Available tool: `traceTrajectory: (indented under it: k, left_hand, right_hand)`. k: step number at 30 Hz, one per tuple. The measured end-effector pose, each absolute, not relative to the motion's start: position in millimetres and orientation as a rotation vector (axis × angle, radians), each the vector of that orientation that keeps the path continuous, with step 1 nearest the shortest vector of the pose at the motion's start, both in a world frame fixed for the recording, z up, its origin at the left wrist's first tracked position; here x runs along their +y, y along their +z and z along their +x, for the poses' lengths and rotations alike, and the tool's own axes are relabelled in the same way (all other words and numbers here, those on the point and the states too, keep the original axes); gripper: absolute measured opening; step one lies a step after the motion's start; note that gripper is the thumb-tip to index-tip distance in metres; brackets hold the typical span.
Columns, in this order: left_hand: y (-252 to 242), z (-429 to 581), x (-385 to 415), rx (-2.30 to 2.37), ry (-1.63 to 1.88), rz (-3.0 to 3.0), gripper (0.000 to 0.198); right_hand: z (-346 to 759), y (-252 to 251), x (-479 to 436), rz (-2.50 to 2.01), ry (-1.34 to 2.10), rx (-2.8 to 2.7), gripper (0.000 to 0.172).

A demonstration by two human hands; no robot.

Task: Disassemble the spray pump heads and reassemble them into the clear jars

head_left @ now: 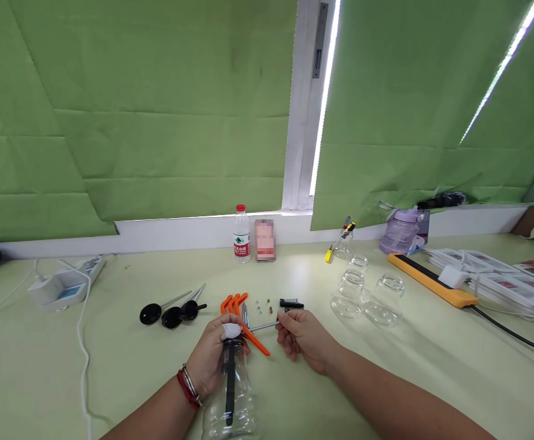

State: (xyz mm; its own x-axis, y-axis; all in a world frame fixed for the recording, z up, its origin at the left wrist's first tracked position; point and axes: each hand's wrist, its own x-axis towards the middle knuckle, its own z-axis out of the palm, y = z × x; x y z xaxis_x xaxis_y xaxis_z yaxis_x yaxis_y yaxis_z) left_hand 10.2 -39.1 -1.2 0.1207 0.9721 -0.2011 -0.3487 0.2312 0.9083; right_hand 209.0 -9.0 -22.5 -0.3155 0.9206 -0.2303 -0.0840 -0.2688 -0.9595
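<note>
Big pale table (432, 360) first, wide and flat. Off to the right on it, three clear jars (363, 293), all bare, nothing fitted in them yet. Close to the front edge, one clear bottle (230, 409), neck pointing away, with a black stick part already inside, so probably only partly done. Gripped round the neck by the left hand (211, 360), closed tight, white cover on the thumb. Just beside it, the right hand (304, 339), fingers pinched narrow on the end of a thin metal rod (263, 327). Behind the hands, loose and waiting: black round caps (175, 313) with metal stems, orange bent pieces (234, 302), then tiny screws (263, 304). Plenty left to do, by the look of it.
</note>
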Motion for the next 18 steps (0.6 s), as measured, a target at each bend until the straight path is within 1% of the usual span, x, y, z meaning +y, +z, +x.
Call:
traceTrajectory:
  k: [6,10,14,18]
  left_hand:
    - [-1.4,9.7,-39.4,0.973,1.142,0.837,0.016]
    - [-2.8,6.7,-38.8,0.906,1.146,0.862,0.016]
    - [-4.8,5.3,-37.8,0.878,1.157,0.851,0.015]
    - [-6.5,6.3,-37.2,0.883,1.166,0.851,0.015]
  right_hand:
    - [210.1,-23.8,-9.1,-1.029,1.556,-1.265,0.026]
    - [213.5,-16.9,-10.8,-0.973,1.439,-1.328,0.023]
    - [213.2,-13.1,-13.5,-0.924,1.493,-1.283,0.031]
    - [209.9,-18.4,-12.5,-1.043,1.582,-1.220,0.041]
